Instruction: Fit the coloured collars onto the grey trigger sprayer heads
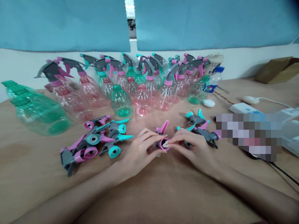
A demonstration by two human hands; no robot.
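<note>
Between thumb and fingers, my left hand [141,147] grips a grey spray trigger head with a pink collar [161,145] and a pink lever. The collar's opening faces me. My right hand [195,147] pinches a small white piece [165,144] at that opening; its exact kind is too small to tell. Left of my left hand lies a pile of loose trigger heads [93,139] with pink or turquoise collars. More trigger heads [202,133] lie just behind and beside my right hand.
Behind stand pink and green clear bottles [142,101], many topped with trigger heads. Green bottles [42,115] stand at left. At right are a Pepsi bottle [213,82], a white oval object [209,103], a power strip [244,109], a blurred-out device [249,133] with a cable, and a cardboard box [275,70].
</note>
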